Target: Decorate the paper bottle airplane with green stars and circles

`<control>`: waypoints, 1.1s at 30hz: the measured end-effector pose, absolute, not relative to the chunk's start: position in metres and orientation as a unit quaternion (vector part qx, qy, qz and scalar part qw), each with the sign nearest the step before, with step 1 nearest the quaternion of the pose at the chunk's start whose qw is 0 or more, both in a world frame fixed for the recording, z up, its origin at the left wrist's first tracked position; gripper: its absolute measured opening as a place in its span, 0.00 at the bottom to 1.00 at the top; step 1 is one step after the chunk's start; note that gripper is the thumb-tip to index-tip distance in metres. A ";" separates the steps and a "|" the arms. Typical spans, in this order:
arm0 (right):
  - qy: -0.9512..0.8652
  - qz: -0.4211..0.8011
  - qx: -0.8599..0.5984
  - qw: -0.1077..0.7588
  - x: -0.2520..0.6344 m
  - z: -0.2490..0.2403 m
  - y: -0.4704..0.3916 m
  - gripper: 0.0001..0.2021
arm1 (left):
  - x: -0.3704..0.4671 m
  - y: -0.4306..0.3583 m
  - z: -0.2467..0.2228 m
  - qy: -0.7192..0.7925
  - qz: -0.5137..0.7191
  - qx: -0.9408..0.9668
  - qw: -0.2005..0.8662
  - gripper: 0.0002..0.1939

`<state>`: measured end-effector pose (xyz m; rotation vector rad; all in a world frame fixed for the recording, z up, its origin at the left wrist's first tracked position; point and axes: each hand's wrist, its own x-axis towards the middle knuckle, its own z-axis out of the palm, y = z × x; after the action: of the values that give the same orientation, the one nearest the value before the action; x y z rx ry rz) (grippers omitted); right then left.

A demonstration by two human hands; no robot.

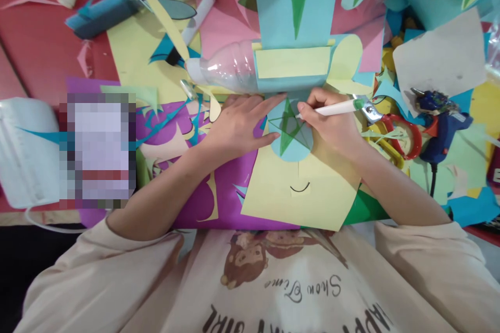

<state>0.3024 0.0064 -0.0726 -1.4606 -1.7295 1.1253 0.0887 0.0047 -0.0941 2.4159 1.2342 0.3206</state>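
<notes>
My right hand (326, 112) pinches a white marker (338, 108) with a green end. Its tip touches a light blue paper piece (299, 152) with a rounded lower edge. On that piece is a green star (288, 119), partly filled in and partly bare outline. My left hand (244, 119) lies flat with fingers spread, its fingertips at the left side of the blue piece. Underneath is a pale yellow sheet (269, 192) bearing a small curved black line. A clear plastic bottle (234, 67), wrapped in blue and yellow paper, lies just beyond my hands.
Red-handled scissors (406, 138) and a blue glue gun (439, 138) with a cord lie at the right among paper scraps. A white marker with black cap (199, 18) is at the upper left. At the left are a white case (29, 156) and a pixelated item (101, 140).
</notes>
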 end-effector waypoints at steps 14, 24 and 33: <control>-0.661 0.442 -0.539 0.278 0.300 -0.070 0.008 0.18 | 0.088 0.004 -0.096 0.448 0.129 0.857 0.219 0.33; -0.626 0.453 -0.553 0.311 0.303 -0.070 0.009 0.18 | 0.089 0.004 -0.092 0.448 0.111 0.864 0.203 0.32; -0.654 0.424 -0.550 0.300 0.302 -0.071 0.007 0.17 | 0.088 0.005 -0.095 0.445 0.116 0.866 0.193 0.33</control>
<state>0.3022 0.0066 -0.0713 -1.4596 -1.7373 1.1252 0.0877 0.0046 -0.0948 2.4307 1.2495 0.3246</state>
